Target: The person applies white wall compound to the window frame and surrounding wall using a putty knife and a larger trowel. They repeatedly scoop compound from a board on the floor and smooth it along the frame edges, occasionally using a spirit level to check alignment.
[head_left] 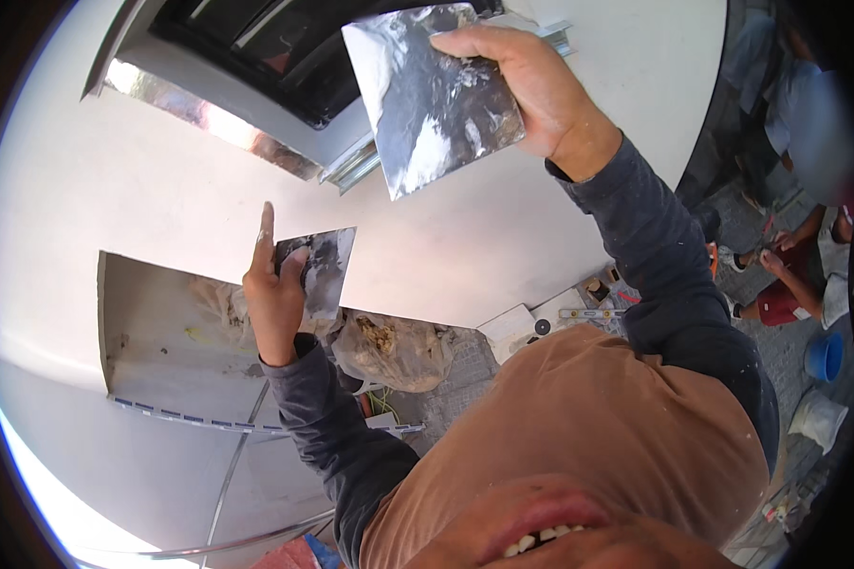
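Note:
Raised high, my right hand (550,90) is closed on a large square metal scraper plate (417,133) smeared with white paste. Its thumb lies across the front face, and the other fingers are hidden behind. My left hand (277,299), lower and to the left, grips a smaller metal scraper plate (327,280), also streaked with paste. The thumb presses on that plate while the index finger points upward. Both plates are held in front of a smooth pale wall (427,256) and stand apart from each other. Whether either one touches the wall I cannot tell.
A dark-framed window (285,57) with a metal sill strip (209,123) is above. Below, a recessed opening (161,322) and a plastic bag (389,351). A spirit level (590,313) lies near my chest. At right are a blue bucket (826,357) and other people (807,266).

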The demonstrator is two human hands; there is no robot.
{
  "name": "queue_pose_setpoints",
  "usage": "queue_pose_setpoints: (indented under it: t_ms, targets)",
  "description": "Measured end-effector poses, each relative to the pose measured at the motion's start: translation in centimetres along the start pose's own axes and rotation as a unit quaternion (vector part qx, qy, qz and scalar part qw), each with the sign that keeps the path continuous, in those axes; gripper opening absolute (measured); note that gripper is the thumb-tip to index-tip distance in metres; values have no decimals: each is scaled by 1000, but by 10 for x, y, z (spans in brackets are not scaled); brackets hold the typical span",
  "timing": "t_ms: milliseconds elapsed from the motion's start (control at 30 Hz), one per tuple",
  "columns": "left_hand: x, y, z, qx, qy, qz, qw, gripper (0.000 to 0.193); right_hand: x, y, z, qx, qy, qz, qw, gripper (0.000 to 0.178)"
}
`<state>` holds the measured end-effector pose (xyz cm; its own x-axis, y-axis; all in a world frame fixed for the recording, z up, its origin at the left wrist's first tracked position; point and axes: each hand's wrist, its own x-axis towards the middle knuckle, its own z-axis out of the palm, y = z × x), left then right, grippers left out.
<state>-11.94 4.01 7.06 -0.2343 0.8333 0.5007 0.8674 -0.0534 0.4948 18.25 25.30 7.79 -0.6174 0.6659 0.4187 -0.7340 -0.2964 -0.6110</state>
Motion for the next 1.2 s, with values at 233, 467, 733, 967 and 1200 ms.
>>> queue_pose_setpoints:
  t_ms: [233, 467, 733, 967, 1200]
  targets:
    - [-105, -58, 181, -720, -102, -371, 577, 44, -167, 98, -32, -317, 1, -129, 940, 36]
    - [-115, -7, 257, -392, -239, -9, 888, 50, -237, 111, -35, -817, -14, -169, 551, 51]
    - [-62, 25, 293, -752, -370, -357, 413, 28, -329, 81, -64, -864, 159, 17, 478, 37]
    - [-56, 81, 273, -787, -149, -155, 578, 53, -332, 81, -50, -169, 566, -36, 806, 29]
    - [-59, 94, 275, -686, 129, 159, 698, 41, -254, 44, 0, 121, 350, 67, 927, 24]
